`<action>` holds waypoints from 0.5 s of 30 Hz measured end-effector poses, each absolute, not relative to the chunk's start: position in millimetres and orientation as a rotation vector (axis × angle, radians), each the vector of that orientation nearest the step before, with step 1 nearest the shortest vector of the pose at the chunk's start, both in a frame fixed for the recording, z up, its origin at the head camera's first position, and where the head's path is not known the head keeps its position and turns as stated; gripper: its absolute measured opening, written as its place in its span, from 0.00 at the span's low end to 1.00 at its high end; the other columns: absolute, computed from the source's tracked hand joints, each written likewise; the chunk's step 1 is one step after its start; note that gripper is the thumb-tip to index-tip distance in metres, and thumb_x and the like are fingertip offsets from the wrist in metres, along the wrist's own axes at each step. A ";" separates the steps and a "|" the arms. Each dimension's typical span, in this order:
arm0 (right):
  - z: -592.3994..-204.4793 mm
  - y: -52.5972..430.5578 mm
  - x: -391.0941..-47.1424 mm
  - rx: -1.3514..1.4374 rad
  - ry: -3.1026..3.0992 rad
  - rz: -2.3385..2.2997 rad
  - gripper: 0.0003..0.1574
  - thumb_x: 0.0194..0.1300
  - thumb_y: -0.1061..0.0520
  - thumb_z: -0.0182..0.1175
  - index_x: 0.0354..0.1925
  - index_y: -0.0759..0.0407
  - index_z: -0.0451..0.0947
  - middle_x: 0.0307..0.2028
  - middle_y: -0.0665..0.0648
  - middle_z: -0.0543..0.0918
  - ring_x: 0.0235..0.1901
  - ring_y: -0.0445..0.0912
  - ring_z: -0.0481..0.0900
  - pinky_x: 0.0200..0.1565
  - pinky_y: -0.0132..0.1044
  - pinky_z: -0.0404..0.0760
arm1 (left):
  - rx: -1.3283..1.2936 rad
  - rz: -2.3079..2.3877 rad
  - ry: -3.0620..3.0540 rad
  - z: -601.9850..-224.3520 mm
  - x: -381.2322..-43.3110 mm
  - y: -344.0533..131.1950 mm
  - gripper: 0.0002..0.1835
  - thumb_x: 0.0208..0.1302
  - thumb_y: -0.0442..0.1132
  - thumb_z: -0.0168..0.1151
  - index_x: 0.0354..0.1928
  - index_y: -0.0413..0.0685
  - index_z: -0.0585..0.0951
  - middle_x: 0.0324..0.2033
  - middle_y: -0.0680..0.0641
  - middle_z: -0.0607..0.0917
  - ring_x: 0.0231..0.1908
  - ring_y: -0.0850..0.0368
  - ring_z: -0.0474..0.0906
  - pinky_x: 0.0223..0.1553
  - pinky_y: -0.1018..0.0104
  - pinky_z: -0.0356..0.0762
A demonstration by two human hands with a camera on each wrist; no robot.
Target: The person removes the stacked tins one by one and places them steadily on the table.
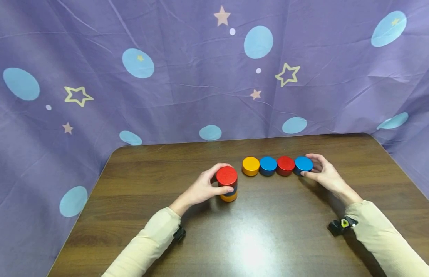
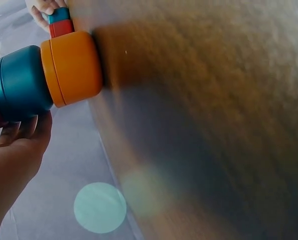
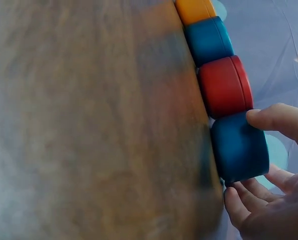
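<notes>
My left hand (image 1: 202, 187) grips an upright stack of three round tins, thumb on the near side and fingers round the far side. The red tin (image 1: 227, 176) is on top, a blue tin (image 2: 21, 82) in the middle and an orange tin (image 2: 73, 67) at the bottom, right at the tabletop. To the right, a row runs from a yellow-orange tin (image 1: 250, 166) through a blue tin (image 1: 268, 166) and a red tin (image 1: 285, 165) to another blue tin (image 1: 303, 165). That end blue tin is held between the thumb and fingers of my right hand (image 1: 327, 176).
The brown wooden table (image 1: 148, 169) has a rounded back edge. Behind it hangs a purple curtain (image 1: 186, 100) with stars and blue ovals. Black wrist devices sit under both sleeves, and a bright glare lies on the near tabletop.
</notes>
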State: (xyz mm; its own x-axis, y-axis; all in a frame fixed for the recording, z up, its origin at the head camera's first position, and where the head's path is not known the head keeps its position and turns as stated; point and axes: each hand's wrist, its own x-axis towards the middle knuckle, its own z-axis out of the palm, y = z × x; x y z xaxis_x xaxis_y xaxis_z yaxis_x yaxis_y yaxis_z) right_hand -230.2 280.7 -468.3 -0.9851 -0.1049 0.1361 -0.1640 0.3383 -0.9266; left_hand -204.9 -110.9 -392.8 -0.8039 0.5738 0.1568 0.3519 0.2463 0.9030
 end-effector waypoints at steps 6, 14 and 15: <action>-462.1 288.3 -232.1 0.237 -2.434 1.783 0.37 0.58 0.72 0.64 0.62 0.75 0.59 0.53 0.58 0.75 0.47 0.30 0.73 0.49 0.20 0.71 | 0.867 1.590 2.307 -391.8 -203.4 -110.6 0.31 0.56 0.28 0.69 0.61 0.30 0.69 0.51 0.37 0.78 0.48 0.48 0.77 0.54 0.51 0.73; -451.0 292.3 -230.9 0.241 -2.243 1.964 0.32 0.58 0.73 0.64 0.58 0.59 0.68 0.47 0.41 0.77 0.47 0.31 0.75 0.50 0.21 0.71 | 0.857 1.595 2.296 -404.4 -209.7 -111.8 0.31 0.56 0.28 0.69 0.61 0.32 0.68 0.51 0.38 0.79 0.48 0.49 0.77 0.54 0.52 0.73; -449.4 291.6 -230.2 0.244 -2.228 1.989 0.32 0.58 0.73 0.64 0.58 0.58 0.68 0.48 0.42 0.77 0.48 0.31 0.75 0.51 0.21 0.71 | 0.856 1.599 2.294 -408.9 -212.0 -112.2 0.32 0.56 0.28 0.69 0.62 0.32 0.68 0.51 0.38 0.78 0.49 0.49 0.77 0.54 0.52 0.73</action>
